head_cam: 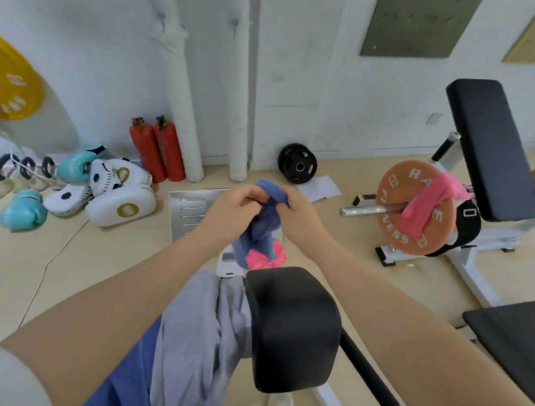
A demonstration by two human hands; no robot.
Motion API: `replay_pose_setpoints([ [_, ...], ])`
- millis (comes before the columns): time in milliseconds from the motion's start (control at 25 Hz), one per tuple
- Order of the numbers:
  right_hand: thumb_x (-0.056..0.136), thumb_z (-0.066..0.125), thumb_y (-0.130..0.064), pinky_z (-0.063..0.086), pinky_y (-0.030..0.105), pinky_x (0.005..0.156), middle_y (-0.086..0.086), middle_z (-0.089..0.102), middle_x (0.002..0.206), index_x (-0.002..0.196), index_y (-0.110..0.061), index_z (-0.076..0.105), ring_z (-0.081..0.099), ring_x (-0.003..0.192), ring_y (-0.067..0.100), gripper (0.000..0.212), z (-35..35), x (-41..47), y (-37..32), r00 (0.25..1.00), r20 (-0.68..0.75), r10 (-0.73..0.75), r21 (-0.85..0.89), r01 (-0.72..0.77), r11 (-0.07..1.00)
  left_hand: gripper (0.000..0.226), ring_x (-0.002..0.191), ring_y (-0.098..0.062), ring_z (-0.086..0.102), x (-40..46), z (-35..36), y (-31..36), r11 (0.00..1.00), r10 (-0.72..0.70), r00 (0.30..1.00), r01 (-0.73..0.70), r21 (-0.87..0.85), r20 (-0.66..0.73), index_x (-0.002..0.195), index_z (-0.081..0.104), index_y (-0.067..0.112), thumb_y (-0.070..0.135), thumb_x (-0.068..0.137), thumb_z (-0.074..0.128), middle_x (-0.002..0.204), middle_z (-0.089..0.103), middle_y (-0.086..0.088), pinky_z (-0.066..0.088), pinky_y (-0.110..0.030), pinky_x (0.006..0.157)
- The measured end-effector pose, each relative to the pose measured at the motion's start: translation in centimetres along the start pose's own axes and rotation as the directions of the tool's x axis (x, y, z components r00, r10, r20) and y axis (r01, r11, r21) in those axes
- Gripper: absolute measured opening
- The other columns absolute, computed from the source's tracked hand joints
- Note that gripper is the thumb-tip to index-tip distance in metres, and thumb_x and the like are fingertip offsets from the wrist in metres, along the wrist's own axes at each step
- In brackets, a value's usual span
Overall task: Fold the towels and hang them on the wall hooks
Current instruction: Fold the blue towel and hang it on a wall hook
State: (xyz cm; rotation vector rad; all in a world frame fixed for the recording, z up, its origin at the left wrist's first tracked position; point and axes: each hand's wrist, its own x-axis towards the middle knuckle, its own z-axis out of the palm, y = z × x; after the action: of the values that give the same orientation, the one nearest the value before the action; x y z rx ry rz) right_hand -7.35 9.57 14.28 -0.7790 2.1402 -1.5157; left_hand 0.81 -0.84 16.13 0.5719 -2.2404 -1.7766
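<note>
Hands, left [238, 205] and right [297, 211], pinch bunched blue towel [263, 225] together.

Location: a gym. This is indicated by weight plates [410, 207] loaded on a bar, padded benches [488, 146], boxing gloves [24, 209] and strike pads [122, 204] laid along the wall.

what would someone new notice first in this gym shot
Dead centre, both hands, left and right, bunch a blue towel that hangs over a pink cloth on the floor. To the right, a pink towel is draped over an orange weight plate on a bar. Two red extinguishers stand by the back wall, with boxing gloves heaped to their left, and two bare hooks are on the wall above.
</note>
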Motion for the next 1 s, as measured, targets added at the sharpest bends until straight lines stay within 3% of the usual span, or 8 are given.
replay_pose_setpoints([
  [120, 0.094, 0.035, 0.001, 0.051, 0.022, 0.079, 0.005, 0.064, 0.093, 0.111, -0.006, 0.058, 0.06, 0.086, 0.012, 0.029, 3.0, -2.5, -1.0, 0.996, 0.061, 0.059, 0.319, -0.075, 0.945, 0.022, 0.08, -0.009, 0.053, -2.9, -1.9, -0.9, 0.967, 0.151, 0.987, -0.136, 0.214, -0.056, 0.106, 0.05, 0.013, 0.003, 0.087, 0.054, 0.089, 0.055, 0.004, 0.041, -0.001, 0.065],
  [320, 0.095, 0.045, -0.017, 0.052, 0.026, 0.08, 0.01, 0.065, 0.091, 0.095, -0.01, 0.062, 0.063, 0.084, 0.017, 0.018, 5.3, -6.4, -2.6, 0.972, 0.173, 0.162, 0.601, -0.234, 0.764, 0.013, 0.084, 0.004, 0.053, -6.6, -4.2, -2.0, 0.952, 0.251, 0.967, -0.253, 0.171, 0.035, 0.102, 0.054, 0.021, 0.018, 0.09, 0.054, 0.098, 0.057, 0.002, 0.042, -0.009, 0.072],
  [440, 0.083, 0.053, -0.024, 0.048, 0.034, 0.082, 0.013, 0.062, 0.084, 0.085, -0.006, 0.061, 0.06, 0.08, 0.023, 0.019, 5.2, -9.4, -3.2, 0.945, 0.274, 0.178, 0.662, -0.319, 0.678, 0.004, 0.079, 0.001, 0.055, -8.8, -5.3, -2.3, 0.982, 0.138, 0.966, -0.162, 0.095, 0.217, 0.089, 0.056, 0.02, 0.022, 0.092, 0.053, 0.09, 0.06, 0.006, 0.044, -0.013, 0.073],
  [560, 0.073, 0.057, -0.026, 0.05, 0.034, 0.075, 0.013, 0.061, 0.076, 0.078, -0.004, 0.06, 0.058, 0.073, 0.024, 0.022, 4.6, -11.8, -4.2, 0.953, 0.214, 0.214, 0.767, -0.299, 0.567, 0.019, 0.076, -0.014, 0.051, -10.1, -5.3, -3.4, 0.966, 0.108, 0.943, -0.174, 0.191, 0.314, 0.091, 0.055, 0.0, 0.018, 0.085, 0.052, 0.082, 0.059, -0.016, 0.047, -0.035, 0.072],
  [680, 0.071, 0.054, -0.027, 0.047, 0.036, 0.081, 0.012, 0.064, 0.076, 0.073, -0.007, 0.067, 0.062, 0.075, 0.024, 0.024, 3.3, -13.2, -5.1, 0.977, 0.122, 0.173, 0.855, -0.192, 0.481, 0.008, 0.075, -0.017, 0.046, -10.0, -5.2, -4.2, 0.89, 0.038, 0.964, -0.152, 0.429, 0.263, 0.074, 0.052, 0.002, 0.003, 0.079, 0.046, 0.074, 0.056, -0.018, 0.043, -0.027, 0.064],
  [800, 0.073, 0.055, -0.022, 0.052, 0.031, 0.075, 0.008, 0.067, 0.07, 0.07, -0.007, 0.068, 0.066, 0.068, 0.019, 0.021, 1.7, -14.0, -5.0, 0.989, 0.049, 0.139, 0.891, -0.106, 0.441, 0.015, 0.077, -0.023, 0.048, -9.0, -5.3, -4.9, 0.784, -0.173, 0.98, 0.077, 0.616, 0.098, 0.08, 0.056, 0.011, 0.004, 0.086, 0.044, 0.084, 0.058, -0.015, 0.036, -0.028, 0.066],
  [920, 0.085, 0.051, -0.018, 0.049, 0.03, 0.079, 0.009, 0.065, 0.083, 0.091, -0.006, 0.061, 0.062, 0.079, 0.019, 0.017, 0.5, -13.8, -4.3, 0.964, 0.053, 0.26, 0.726, -0.216, 0.653, 0.018, 0.083, -0.026, 0.054, -8.5, -4.3, -3.9, 0.804, -0.339, 0.941, 0.291, 0.518, -0.002, 0.094, 0.056, 0.009, 0.015, 0.095, 0.039, 0.096, 0.058, -0.017, 0.04, -0.032, 0.074],
  [1000, 0.09, 0.052, -0.021, 0.046, 0.026, 0.081, 0.004, 0.061, 0.097, 0.11, -0.012, 0.055, 0.058, 0.091, 0.016, 0.022, 0.2, -13.3, -3.4, 0.954, -0.075, 0.291, 0.21, -0.27, 0.94, 0.023, 0.072, -0.022, 0.053, -8.4, -3.3, -1.5, 0.918, -0.355, 0.935, 0.349, 0.188, -0.003, 0.076, 0.055, 0.014, 0.02, 0.094, 0.042, 0.077, 0.058, -0.01, 0.04, -0.028, 0.066],
])
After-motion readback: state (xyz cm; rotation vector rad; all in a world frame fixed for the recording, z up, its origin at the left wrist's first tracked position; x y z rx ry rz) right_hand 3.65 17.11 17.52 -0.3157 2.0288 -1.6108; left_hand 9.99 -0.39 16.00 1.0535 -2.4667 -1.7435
